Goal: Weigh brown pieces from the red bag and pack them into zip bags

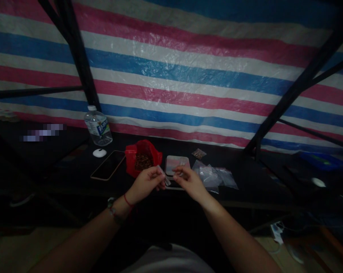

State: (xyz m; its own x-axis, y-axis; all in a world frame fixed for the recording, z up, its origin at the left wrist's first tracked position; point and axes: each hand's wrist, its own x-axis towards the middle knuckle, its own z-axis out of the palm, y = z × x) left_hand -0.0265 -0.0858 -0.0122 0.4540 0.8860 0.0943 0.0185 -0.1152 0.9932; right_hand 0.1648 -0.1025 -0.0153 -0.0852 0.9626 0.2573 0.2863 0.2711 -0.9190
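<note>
My left hand [150, 181] pinches a small clear plastic bag [166, 181] between thumb and fingers, its edge seen almost side-on. Close by on the right, my right hand [190, 182] has its fingers curled together over a flat silver-topped device like a small scale [173, 162]. What those fingers hold, if anything, I cannot make out. Left of the device stands an open red bag [130, 159] with small brown pieces [143, 161] inside. Several clear zip bags [209, 176] lie to the right of my right hand. Behind them rests a small filled bag [199, 153].
A clear bottle [99, 127] stands at the back left, with a white rounded object [99, 152] and a phone [108, 165] before it. Dark metal posts [83, 64] slant up on both sides. Striped plastic sheeting [174, 79] hangs behind the black tabletop [259, 182].
</note>
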